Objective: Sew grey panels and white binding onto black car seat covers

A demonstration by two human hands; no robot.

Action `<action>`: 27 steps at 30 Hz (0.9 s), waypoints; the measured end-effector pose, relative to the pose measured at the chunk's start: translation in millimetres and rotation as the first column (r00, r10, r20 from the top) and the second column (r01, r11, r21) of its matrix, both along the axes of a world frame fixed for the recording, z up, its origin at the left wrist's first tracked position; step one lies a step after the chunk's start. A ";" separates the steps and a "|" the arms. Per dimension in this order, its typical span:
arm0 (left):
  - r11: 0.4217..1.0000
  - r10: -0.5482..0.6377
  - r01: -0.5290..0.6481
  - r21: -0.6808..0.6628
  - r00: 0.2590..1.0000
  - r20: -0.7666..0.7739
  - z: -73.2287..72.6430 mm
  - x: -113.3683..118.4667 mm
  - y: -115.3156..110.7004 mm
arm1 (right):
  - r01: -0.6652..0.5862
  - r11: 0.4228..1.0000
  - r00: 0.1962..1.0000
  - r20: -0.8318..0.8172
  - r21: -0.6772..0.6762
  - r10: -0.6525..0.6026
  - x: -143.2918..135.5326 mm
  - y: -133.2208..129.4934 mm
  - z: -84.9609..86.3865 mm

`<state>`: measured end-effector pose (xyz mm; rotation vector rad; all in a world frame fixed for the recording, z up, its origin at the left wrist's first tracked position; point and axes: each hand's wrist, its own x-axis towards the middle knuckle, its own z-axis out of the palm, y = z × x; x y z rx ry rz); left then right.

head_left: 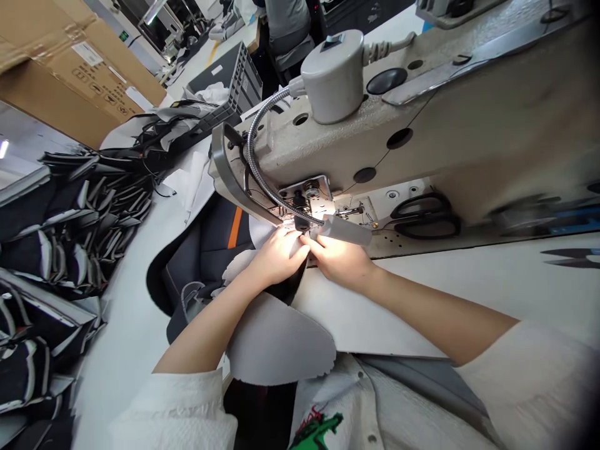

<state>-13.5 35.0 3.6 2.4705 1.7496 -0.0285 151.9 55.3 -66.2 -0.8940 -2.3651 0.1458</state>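
Note:
Under the lit presser foot (302, 219) of a sewing machine (412, 150) lies the edge of a dark fabric cover (210, 234) with an orange stripe and grey backing (281, 340). My left hand (276, 257) is closed on the cover just left of the foot, its thumb pointing toward the needle area. Close by on the right, my right hand (344, 259) pinches the cover's edge, partly behind the small lamp head (347, 230). The fingertips of both hands nearly meet, and the exact stitching spot is hidden. The grey backing hangs over the table's front edge.
Stacks of dark, pale-edged fabric pieces (84, 219) fill the left side. Black-handled scissors (426, 215) rest on the machine bed, with cutter blades (574, 256) farther right. Behind stand a cardboard box (89, 69), a grey crate (239, 78) and a seated person (288, 28).

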 end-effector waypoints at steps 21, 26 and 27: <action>0.982 0.170 -0.177 -0.067 0.980 -0.104 -2.0 5.8 7.6 | 0.028 0.994 0.953 0.303 -0.109 0.006 -8.9 -2.2 11.7; 0.995 0.090 -0.090 0.053 0.996 0.007 -14.8 1.7 5.3 | 0.031 0.997 0.964 0.267 -0.072 -0.011 -7.8 -2.6 6.6; 0.995 0.075 -0.078 0.070 0.996 0.045 -16.6 0.7 4.7 | 0.032 0.998 0.969 0.248 -0.056 -0.017 -7.6 -2.7 4.9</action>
